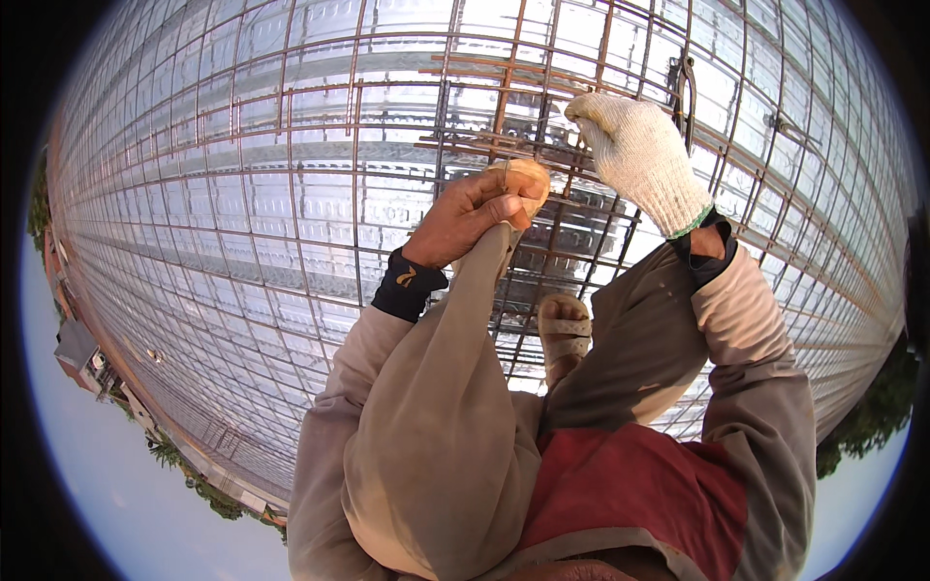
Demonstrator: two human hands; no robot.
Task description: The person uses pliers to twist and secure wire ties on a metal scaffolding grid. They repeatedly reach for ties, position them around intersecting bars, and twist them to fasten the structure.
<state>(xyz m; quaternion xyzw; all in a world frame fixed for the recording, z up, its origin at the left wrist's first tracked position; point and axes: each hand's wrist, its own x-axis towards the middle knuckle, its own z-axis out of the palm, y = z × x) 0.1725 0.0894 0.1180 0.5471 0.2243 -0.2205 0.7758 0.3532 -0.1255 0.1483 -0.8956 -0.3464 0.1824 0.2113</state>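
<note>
My left hand (475, 215), bare with a dark wristband, is closed above my raised left trouser leg. Its fingers are bent against a rounded pale-orange thing (532, 177), whose kind I cannot make out. To the right, my right hand (641, 158) wears a white knitted glove with a green cuff edge. Its fingers are curled in over the steel bar grid (356, 145), and whatever they hold is hidden. Just beyond the glove, a dark pair of pincers (686, 89) stands among the bars.
Crossing bars spread over shiny metal decking (397, 73) on every side. My sandalled foot (565, 329) rests on the grid between my legs. Several short rusty bars (484, 145) lie close together ahead of my left hand. A building (82, 356) and trees stand beyond the left edge.
</note>
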